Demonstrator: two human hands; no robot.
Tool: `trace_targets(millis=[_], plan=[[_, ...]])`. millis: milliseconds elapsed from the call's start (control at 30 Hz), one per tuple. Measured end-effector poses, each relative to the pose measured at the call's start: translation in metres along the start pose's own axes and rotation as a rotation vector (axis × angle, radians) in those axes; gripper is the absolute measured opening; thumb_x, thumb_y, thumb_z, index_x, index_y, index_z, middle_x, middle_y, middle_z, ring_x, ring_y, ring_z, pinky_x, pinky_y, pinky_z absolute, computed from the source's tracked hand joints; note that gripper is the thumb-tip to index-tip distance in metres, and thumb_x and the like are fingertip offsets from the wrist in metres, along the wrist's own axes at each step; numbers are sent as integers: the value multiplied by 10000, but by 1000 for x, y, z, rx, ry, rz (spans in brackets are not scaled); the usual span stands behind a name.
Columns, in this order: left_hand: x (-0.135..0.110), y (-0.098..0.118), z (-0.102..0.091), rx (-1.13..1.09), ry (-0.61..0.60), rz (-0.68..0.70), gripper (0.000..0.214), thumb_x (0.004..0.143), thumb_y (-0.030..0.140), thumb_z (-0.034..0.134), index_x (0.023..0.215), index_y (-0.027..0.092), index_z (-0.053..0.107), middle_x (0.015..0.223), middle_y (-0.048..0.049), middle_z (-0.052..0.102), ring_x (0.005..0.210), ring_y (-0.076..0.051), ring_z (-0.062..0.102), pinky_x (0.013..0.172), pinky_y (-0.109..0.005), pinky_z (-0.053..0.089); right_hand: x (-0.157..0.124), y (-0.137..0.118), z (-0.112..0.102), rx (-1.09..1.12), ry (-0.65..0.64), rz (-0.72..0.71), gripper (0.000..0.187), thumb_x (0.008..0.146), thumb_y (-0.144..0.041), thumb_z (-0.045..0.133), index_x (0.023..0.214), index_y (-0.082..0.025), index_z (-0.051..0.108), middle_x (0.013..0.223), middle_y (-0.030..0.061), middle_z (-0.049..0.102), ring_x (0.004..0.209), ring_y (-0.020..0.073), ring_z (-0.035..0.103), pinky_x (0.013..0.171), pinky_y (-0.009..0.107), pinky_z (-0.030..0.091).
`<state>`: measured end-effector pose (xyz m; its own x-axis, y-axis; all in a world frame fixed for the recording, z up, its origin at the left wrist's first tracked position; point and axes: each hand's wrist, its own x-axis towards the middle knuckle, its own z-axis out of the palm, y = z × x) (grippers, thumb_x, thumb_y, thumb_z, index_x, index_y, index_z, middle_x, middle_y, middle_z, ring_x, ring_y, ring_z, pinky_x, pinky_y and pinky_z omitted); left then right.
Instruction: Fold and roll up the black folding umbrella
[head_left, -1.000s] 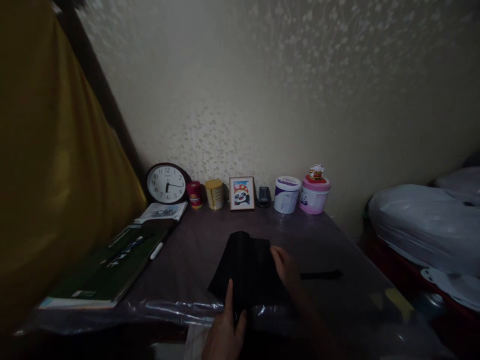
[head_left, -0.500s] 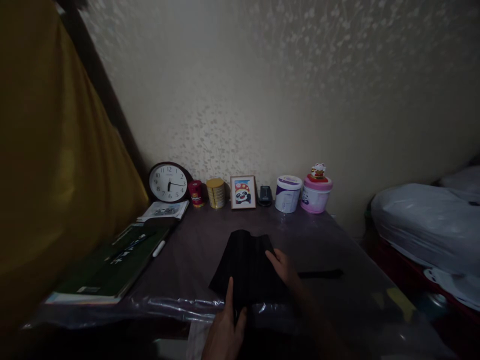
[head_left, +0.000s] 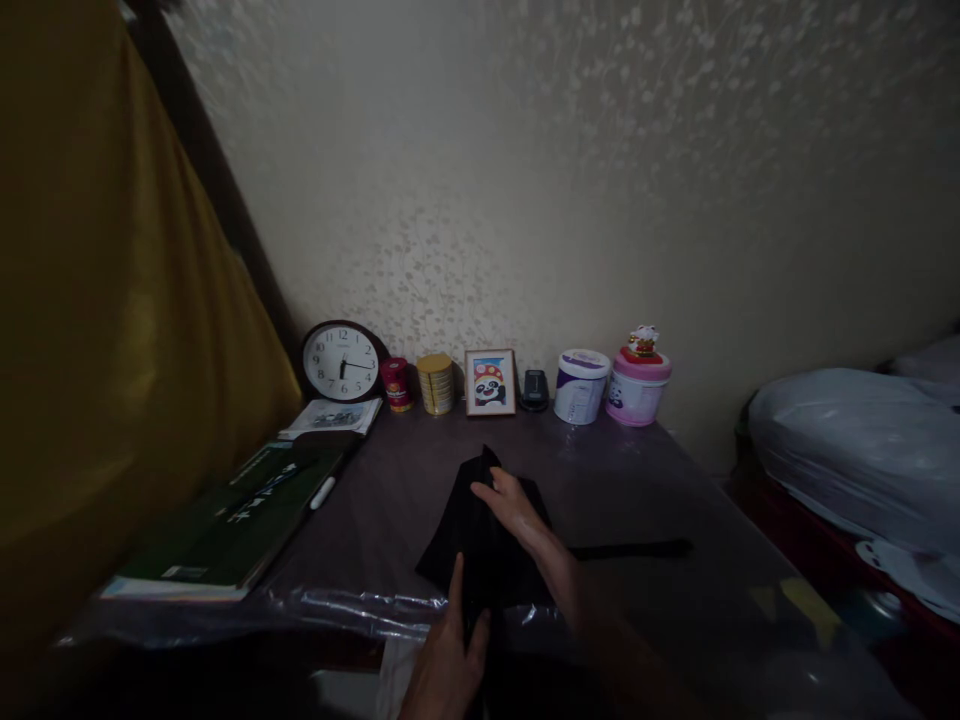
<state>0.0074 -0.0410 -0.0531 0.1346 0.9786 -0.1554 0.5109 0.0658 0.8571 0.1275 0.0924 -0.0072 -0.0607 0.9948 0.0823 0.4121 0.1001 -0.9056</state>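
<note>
Left hand [head_left: 448, 655]: nearest you, at the front of the table [head_left: 352, 540], index finger straight and touching the black cloth [head_left: 450, 540]; too dark to tell whether your thumb and other fingers grip it.
Black cloth: on the table before you, running from your left hand's fingertip up to your right hand and partly under that forearm.
Right hand [head_left: 512, 500]: reaching over the cloth, its thumb and fingers pinching a raised fold at the far edge.
Black strap [head_left: 637, 549]: lying to the right of your right forearm; whether it joins the cloth is hidden.
Green book [head_left: 217, 530]: on your left, a white pen [head_left: 322, 493] beside it.
Red can [head_left: 396, 385] and gold tin [head_left: 435, 385]: along the back, near each other, contents hidden.
White tub [head_left: 581, 390]: farther right, lidded, contents hidden.
Pink tub [head_left: 637, 393]: just beside it, lidded, a figurine [head_left: 643, 340] on top, contents hidden.
</note>
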Motion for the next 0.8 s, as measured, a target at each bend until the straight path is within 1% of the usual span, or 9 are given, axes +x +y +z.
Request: trace_targets(millis=[100,167,300,433,533,600,667,733,800], plan=[[3,-3,2,53,32,-109,651,852,321,338,1380,50,73,1372,-145,360,1242,-158,382,1020,-264,277,9,-1,20,-99,-43,55,341,731,-327,558,1022,-149,554,980,80,629,902,192,587,708,251,429],[3,-2,2,88,47,-166,641,842,318,356,1365,16,139,1381,-161,338,1266,-169,344,1027,-261,265,12,-1,28,-180,-87,60,389,736,-319,561,1079,-139,529,1025,105,626,940,200,586,727,257,431],[2,2,0,126,24,-153,634,850,335,328,1353,-10,156,1376,-186,336,1274,-189,331,1021,-278,273,13,-9,33,-392,-159,40,402,745,-326,550,1081,-107,519,1034,157,629,942,232,596,714,282,431],[-1,3,0,186,37,-166,624,853,355,316,1363,33,154,1334,-185,407,1222,-201,410,972,-282,325,9,-21,34,-510,-221,37,366,747,-305,538,1065,-124,515,975,134,656,913,234,614,677,279,423],[-6,6,2,217,74,-162,649,860,351,299,1373,30,64,1250,-205,496,1121,-213,513,891,-291,389,8,-25,34,-552,-227,24,342,744,-302,533,1039,-129,525,978,128,659,926,238,612,677,281,416],[-10,10,2,164,121,-105,689,862,338,309,1375,60,-58,1251,-182,503,1077,-188,546,852,-261,410,8,-25,34,-545,-233,26,338,745,-301,523,1037,-131,528,974,118,663,910,231,619,663,273,414],[-14,16,0,127,154,-68,724,861,321,324,1364,98,-147,1246,-150,518,1018,-164,581,803,-228,423,8,-24,34,-533,-247,20,347,748,-294,512,1054,-133,522,901,95,684,882,217,629,647,263,412],[-16,22,-2,152,145,-64,721,859,303,330,1367,116,-145,1199,-131,562,958,-156,608,757,-208,424,8,-22,34,-508,-271,0,356,756,-288,499,1075,-131,517,783,68,698,873,203,632,642,252,412],[-15,25,-4,197,102,-65,690,855,275,329,1381,125,-92,1150,-120,598,928,-150,617,730,-194,419,8,-21,35,-474,-306,-33,347,767,-282,484,1082,-143,527,697,38,698,846,179,639,632,234,414]])
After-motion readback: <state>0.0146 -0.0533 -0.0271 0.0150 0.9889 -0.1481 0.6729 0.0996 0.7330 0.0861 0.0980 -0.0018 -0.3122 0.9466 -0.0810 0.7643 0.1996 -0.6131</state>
